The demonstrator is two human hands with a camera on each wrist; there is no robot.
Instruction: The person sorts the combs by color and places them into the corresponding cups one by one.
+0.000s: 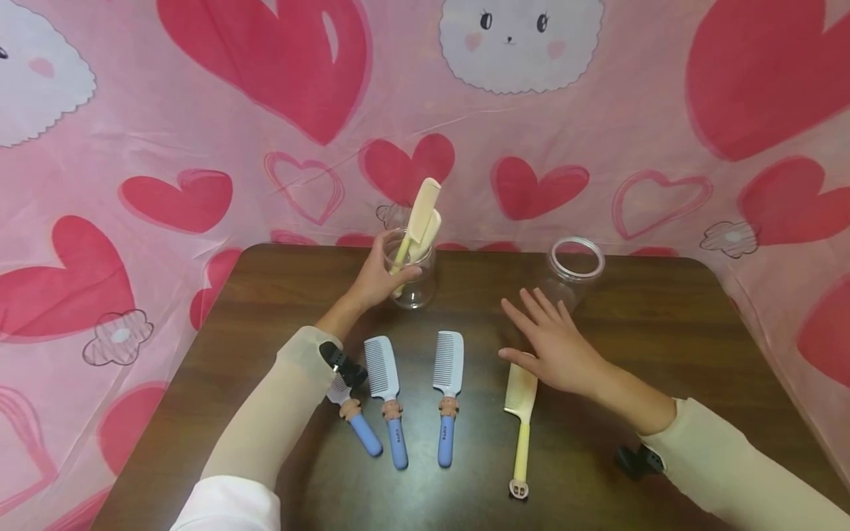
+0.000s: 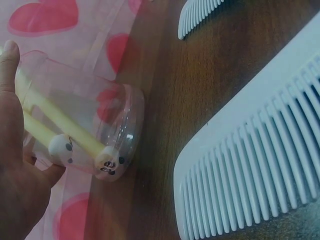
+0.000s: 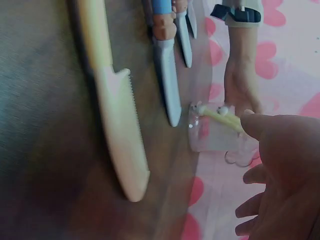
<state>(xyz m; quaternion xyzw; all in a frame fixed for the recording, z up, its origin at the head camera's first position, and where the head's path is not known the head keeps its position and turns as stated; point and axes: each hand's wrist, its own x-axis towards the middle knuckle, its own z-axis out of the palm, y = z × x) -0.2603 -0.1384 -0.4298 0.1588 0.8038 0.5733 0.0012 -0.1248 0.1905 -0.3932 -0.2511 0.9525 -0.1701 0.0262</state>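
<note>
combs, two yellow ones, lean handles down in a clear jar at the far side of a table, left of centre. the left hand curls thumb and fingers round it. the right hand, fingers spread, hovers at the far end of another yellow comb; a second jar stands beyond. three blue combs lie near left.

Blue combs have pale blue heads, deeper blue handles and brown necks; yellow combs have cream heads, yellow handles and pale ends with dark markings. The jars are colourless, the table dark brown with wood grain, sleeves cream, wrist straps black. The backdrop is pink, patterned with red hearts and white faces.
</note>
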